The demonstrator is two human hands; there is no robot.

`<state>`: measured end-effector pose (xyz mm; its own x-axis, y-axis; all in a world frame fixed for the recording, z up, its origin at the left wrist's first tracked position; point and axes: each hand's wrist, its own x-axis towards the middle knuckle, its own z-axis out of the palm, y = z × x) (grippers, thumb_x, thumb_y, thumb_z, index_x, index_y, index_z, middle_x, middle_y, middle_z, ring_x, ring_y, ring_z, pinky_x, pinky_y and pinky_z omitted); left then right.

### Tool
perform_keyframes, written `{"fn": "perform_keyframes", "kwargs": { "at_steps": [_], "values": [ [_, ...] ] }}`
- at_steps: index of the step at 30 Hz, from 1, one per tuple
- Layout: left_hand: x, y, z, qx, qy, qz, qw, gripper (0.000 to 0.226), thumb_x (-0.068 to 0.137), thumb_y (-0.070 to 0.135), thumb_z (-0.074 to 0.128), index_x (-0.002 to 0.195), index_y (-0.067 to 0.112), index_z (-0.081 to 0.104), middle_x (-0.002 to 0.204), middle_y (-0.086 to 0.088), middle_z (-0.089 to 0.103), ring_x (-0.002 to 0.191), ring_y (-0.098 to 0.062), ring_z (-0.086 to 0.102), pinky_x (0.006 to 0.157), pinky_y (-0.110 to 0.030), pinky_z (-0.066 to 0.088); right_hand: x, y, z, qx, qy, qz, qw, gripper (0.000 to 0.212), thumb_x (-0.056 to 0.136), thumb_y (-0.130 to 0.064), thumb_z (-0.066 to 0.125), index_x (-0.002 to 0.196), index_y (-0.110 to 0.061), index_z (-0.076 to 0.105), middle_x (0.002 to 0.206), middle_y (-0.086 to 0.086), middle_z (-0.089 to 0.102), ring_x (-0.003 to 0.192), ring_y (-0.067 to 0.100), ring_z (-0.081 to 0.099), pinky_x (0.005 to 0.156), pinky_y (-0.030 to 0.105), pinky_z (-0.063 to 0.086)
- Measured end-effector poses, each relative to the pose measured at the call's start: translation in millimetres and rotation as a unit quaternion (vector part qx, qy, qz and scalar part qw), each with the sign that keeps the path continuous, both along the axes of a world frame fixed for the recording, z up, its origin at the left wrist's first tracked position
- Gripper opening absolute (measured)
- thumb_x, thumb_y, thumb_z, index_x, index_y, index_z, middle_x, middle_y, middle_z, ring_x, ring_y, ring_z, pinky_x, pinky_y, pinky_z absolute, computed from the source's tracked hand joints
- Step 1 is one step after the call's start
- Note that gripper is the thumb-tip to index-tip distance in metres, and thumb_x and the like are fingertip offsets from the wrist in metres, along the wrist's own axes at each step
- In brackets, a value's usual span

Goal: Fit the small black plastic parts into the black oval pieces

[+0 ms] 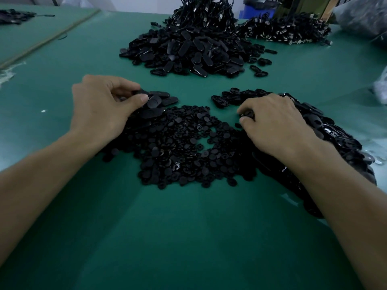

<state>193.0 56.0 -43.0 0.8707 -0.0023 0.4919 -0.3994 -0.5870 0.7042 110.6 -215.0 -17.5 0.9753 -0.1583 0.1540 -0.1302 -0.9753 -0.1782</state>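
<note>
I see both hands down on the green counter (188, 227), working in the middle of black stock. The left hand (100, 107) has its grip closed on one flat black oval plastic piece (142, 93), pinched between thumb and fingers at the edge of a small group of the same ovals (163, 99). The right hand (276, 124) has its fingers curled, and the grip is closed on a dark piece (248, 114) at the fingertips. I cannot tell if this is an oval or an insert. The loose pile of small black round plastic parts (184, 147) lies between the two hands, near to me. A long heap of glossy black oval pieces (326, 130) runs under and beside the right forearm. Further away stands a big mound of ovals (188, 53), and behind it a heap of black cords with metal ends (289, 32). My judgement is that the step in hand is the picking, one oval and one insert, before joining them. The next move, I think, needs the two hands to come together, with the oval turned so that its hollow side faces the small part. Then the part must be pressed straight in, because a tilted part may not seat well.
</note>
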Motion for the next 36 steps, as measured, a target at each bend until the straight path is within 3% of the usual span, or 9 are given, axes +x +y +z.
{"fn": "perform_keyframes", "kwargs": {
  "at_steps": [3, 8, 12, 15, 19, 22, 30, 34, 36],
  "values": [
    [-1, 0, 0, 0.05, -0.002, 0.019, 0.999, 0.018, 0.085, 0.033, 0.08, 0.101, 0.025, 0.078, 0.075, 0.025, 0.06, 0.058, 0.02, 0.053, 0.058, -0.003, 0.039, -2, 2, 1, 0.018, -0.02, 0.0, 1.0, 0.017, 0.1, -0.027, 0.056, 0.114, -0.024, 0.066, 0.115, 0.011, 0.064, 0.111, 0.034, 0.057, 0.096, 0.044, 0.049],
    [-9, -5, 4, 0.062, -0.012, 0.017, 0.998, 0.008, 0.088, 0.038, 0.074, 0.097, 0.039, 0.074, 0.077, 0.021, 0.061, 0.066, 0.004, 0.054, 0.067, -0.022, 0.044, -6, 3, 3, 0.034, -0.075, -0.025, 0.996, 0.021, 0.099, -0.012, 0.053, 0.114, -0.017, 0.067, 0.099, 0.012, 0.066, 0.082, 0.03, 0.058, 0.071, 0.035, 0.048],
    [-27, -23, 10, 0.049, -0.062, -0.046, 0.996, 0.01, 0.088, 0.027, 0.075, 0.085, 0.036, 0.071, 0.069, 0.023, 0.061, 0.058, 0.008, 0.055, 0.059, -0.004, 0.039, -9, 7, 10, 0.071, -0.137, -0.027, 0.988, 0.033, 0.098, -0.002, 0.048, 0.123, -0.013, 0.067, 0.107, 0.018, 0.067, 0.084, 0.033, 0.065, 0.079, 0.045, 0.058],
    [-42, -36, 13, 0.039, -0.077, -0.102, 0.991, 0.006, 0.089, 0.024, 0.075, 0.087, 0.029, 0.074, 0.071, 0.022, 0.065, 0.061, 0.004, 0.06, 0.059, -0.004, 0.042, -9, 13, 13, 0.095, -0.163, -0.018, 0.982, 0.031, 0.099, -0.007, 0.047, 0.116, -0.015, 0.072, 0.104, 0.011, 0.071, 0.073, 0.021, 0.064, 0.076, 0.04, 0.059],
    [-54, -45, 13, 0.039, -0.075, -0.141, 0.986, 0.003, 0.09, 0.024, 0.076, 0.089, 0.023, 0.077, 0.074, 0.017, 0.069, 0.066, -0.006, 0.065, 0.061, -0.008, 0.047, -8, 12, 10, 0.016, -0.095, 0.006, 0.995, 0.026, 0.101, -0.026, 0.054, 0.115, -0.017, 0.074, 0.116, 0.012, 0.067, 0.096, 0.029, 0.061, 0.093, 0.042, 0.052],
    [-59, -48, 12, 0.03, -0.071, -0.153, 0.985, 0.004, 0.09, 0.023, 0.076, 0.088, 0.02, 0.078, 0.073, 0.016, 0.069, 0.066, -0.007, 0.065, 0.061, -0.008, 0.046, -8, 10, 7, 0.006, -0.039, 0.001, 0.999, 0.022, 0.1, -0.021, 0.057, 0.112, -0.015, 0.075, 0.12, 0.01, 0.068, 0.111, 0.032, 0.06, 0.097, 0.047, 0.051],
    [-69, -54, 11, 0.018, -0.072, -0.197, 0.978, 0.003, 0.091, 0.019, 0.074, 0.092, 0.019, 0.077, 0.077, 0.015, 0.07, 0.069, -0.007, 0.066, 0.063, -0.01, 0.048, -3, 4, 4, 0.044, -0.072, -0.016, 0.996, 0.023, 0.103, -0.012, 0.05, 0.113, -0.008, 0.07, 0.102, 0.017, 0.068, 0.085, 0.033, 0.065, 0.079, 0.045, 0.058],
    [-68, -54, 8, 0.005, -0.063, -0.185, 0.981, 0.011, 0.091, 0.023, 0.074, 0.102, 0.021, 0.075, 0.087, 0.019, 0.071, 0.079, -0.001, 0.069, 0.071, -0.012, 0.052, -3, 7, 11, 0.147, -0.133, 0.039, 0.979, 0.021, 0.103, -0.017, 0.053, 0.109, -0.018, 0.073, 0.089, -0.002, 0.069, 0.074, 0.002, 0.063, 0.059, 0.013, 0.048],
    [-67, -55, 7, -0.011, -0.054, -0.178, 0.982, 0.019, 0.091, 0.026, 0.074, 0.11, 0.021, 0.073, 0.092, 0.019, 0.071, 0.084, 0.001, 0.069, 0.075, -0.013, 0.054, -5, 14, 16, 0.219, -0.12, 0.109, 0.962, 0.02, 0.102, -0.017, 0.056, 0.098, -0.028, 0.073, 0.077, -0.018, 0.062, 0.066, -0.01, 0.057, 0.057, 0.006, 0.041]
  ]
}}
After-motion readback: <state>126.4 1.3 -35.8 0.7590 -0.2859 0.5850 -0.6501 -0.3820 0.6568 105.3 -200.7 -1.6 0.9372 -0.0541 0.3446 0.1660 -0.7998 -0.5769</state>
